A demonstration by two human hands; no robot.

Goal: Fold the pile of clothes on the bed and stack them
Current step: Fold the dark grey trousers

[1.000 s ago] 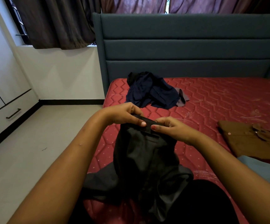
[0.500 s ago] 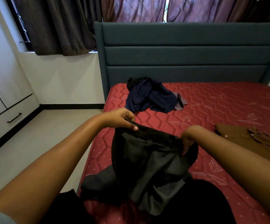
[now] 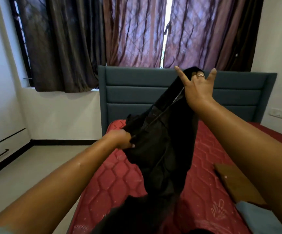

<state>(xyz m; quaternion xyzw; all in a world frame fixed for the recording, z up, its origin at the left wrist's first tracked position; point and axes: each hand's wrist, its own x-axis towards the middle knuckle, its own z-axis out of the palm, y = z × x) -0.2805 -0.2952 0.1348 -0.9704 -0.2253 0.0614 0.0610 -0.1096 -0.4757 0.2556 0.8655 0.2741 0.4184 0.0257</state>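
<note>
- Holding garment (image 3: 158, 149) up over bed (image 3: 116, 179), stretched between both hands; lower end blurred at bottom of view, so contact with the mattress cannot be told.
- Running on a slant: from top end high at right, in front of headboard (image 3: 136, 92), down and left to mid-length, then dropping toward the body.
- Gripping top end with right hand (image 3: 196, 89), raised well above left hand (image 3: 120, 140); gripping left edge about midway along with left hand, held low.
- Hooking right hand's middle fingers over the top hem, two outer fingers sticking straight out; thumb not visible; half-closed hold, no full fist.
- Pinching a fold of the side edge in left hand, fingers and thumb bunched tight; nothing else held.
- Probably shaking out and straightening before a first fold; next move likely hinging on that slant, with right hand setting the line and left hand drawing the edge taut along it.
- Could slip from the loose hooked hold at top, judging by how much cloth hangs below.
- Lying flat on bed at right: brown cloth (image 3: 236, 184), with blue cloth (image 3: 260, 218) just beside it, nearer the body; both apart from garment.
</note>
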